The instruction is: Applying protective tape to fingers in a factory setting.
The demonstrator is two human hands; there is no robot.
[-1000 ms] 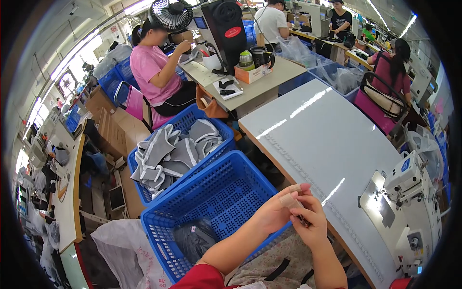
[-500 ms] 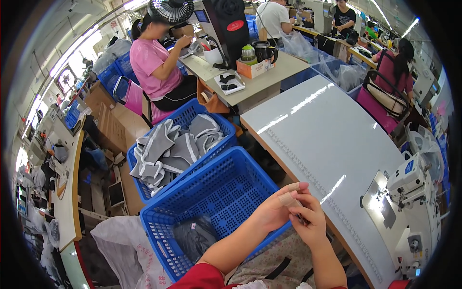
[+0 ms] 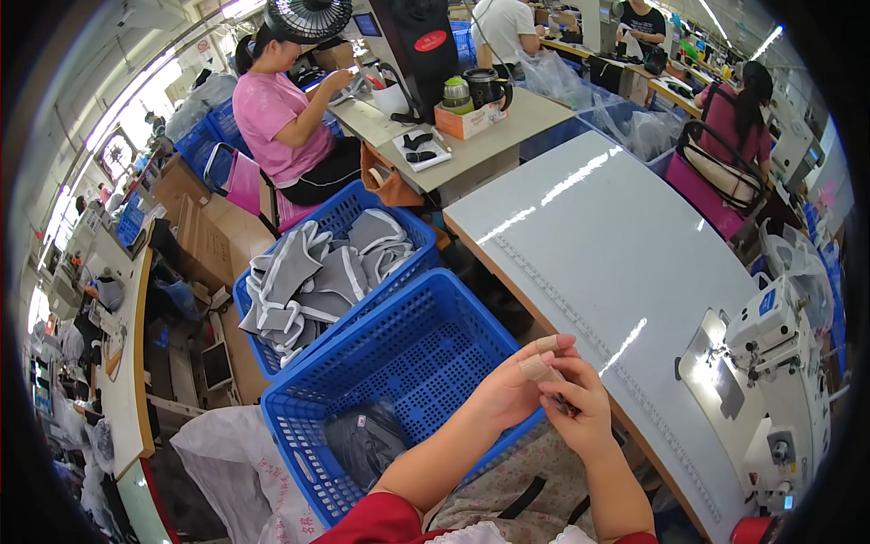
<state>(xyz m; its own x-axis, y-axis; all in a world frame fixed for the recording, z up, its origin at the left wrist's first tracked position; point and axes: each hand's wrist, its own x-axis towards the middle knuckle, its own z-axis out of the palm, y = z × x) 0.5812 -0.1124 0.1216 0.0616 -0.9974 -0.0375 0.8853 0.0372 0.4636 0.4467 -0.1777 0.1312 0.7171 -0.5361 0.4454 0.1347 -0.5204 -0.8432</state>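
Observation:
My left hand (image 3: 512, 388) is held over the near right rim of a blue basket (image 3: 313, 379), its fingers stretched out to the right. Tan finger wraps (image 3: 536, 366) cover two of those fingers. My right hand (image 3: 583, 408) meets it from the right, thumb and fingertips pressed together against the wrapped fingers. A small dark thing (image 3: 567, 407) peeks out under the right fingers, too hidden to name. Inside the basket lies a dark plastic-wrapped bundle (image 3: 365, 442).
Behind stands a second blue basket (image 3: 412, 272) heaped with grey, white-edged fabric pieces (image 3: 313, 276). A white worktable (image 3: 580, 236) with a sewing machine (image 3: 770, 335) is at right. A co-worker in pink (image 3: 281, 127) sits at far left. A white sack (image 3: 227, 462) lies at lower left.
The whole view has shifted slightly, moving the baskets and table a little left and up. My hands stay together, with the right fingers still at the wrapped fingers.

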